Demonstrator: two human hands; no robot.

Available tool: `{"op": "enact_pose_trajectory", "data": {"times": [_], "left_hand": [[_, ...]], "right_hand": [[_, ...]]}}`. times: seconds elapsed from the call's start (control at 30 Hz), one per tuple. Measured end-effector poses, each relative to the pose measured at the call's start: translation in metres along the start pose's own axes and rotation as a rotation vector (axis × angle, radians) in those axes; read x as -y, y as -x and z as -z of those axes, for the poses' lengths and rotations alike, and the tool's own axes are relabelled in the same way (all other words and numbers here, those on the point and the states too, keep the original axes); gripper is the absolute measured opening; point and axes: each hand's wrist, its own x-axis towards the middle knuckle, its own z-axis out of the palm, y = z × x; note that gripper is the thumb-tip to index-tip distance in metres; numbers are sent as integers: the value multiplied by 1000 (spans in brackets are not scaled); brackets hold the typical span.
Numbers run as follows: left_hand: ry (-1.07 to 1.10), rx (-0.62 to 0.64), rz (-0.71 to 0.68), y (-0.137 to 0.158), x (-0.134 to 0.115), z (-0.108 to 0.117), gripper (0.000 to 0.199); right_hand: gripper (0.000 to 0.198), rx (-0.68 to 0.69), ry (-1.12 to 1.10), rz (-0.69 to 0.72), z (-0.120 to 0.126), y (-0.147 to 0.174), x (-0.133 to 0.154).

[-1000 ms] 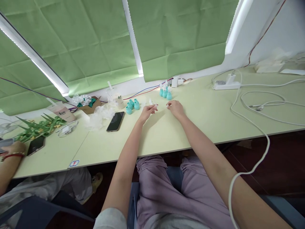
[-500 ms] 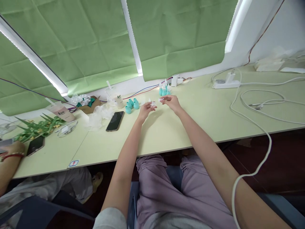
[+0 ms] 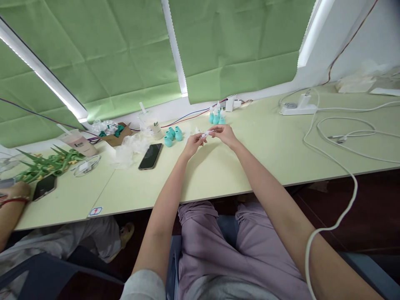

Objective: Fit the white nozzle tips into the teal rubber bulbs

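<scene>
My left hand (image 3: 194, 143) is closed on a small whitish, translucent piece (image 3: 203, 135) above the table. Fingers of my right hand (image 3: 223, 134) pinch a small white part (image 3: 210, 132) that meets the left hand's piece; the exact kind of either is too small to make out. Just behind my right hand stand several turquoise bulbs with white nozzles (image 3: 216, 118). To the left of my left hand is a group of turquoise bulbs without nozzles (image 3: 178, 134). Some small clear pieces (image 3: 196, 130) lie behind my fingers, partly hidden.
A black phone (image 3: 150, 156), crumpled plastic bag (image 3: 129, 150), cardboard box (image 3: 120, 136) and drink cups (image 3: 153, 127) occupy the left side. Another person's hand (image 3: 15, 192) rests at far left. A power strip (image 3: 298, 109) and loose white cable (image 3: 340, 164) lie on the right.
My two hands have come together, and the white part in my right fingers now meets the piece in my left. The view has shifted slightly.
</scene>
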Motion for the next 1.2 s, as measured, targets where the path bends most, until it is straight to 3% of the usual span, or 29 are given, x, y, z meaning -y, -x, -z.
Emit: {"op": "enact_pose_trajectory", "data": {"times": [0.37, 0.57, 0.83, 1.0, 1.2], "left_hand": [[-287, 69, 5, 6, 4, -10, 24], [-315, -13, -4, 7, -6, -17, 21], [-452, -15, -52, 6, 1, -16, 23], [-518, -135, -80, 4, 4, -13, 29], [-609, -134, -83, 8, 2, -16, 41]], "right_hand": [[37, 90, 150, -111, 13, 3, -8], [43, 84, 22, -144, 12, 5, -1], [40, 110, 53, -169, 9, 8, 0], [35, 46, -13, -159, -6, 6, 2], [35, 90, -188, -282, -12, 8, 3]]}}
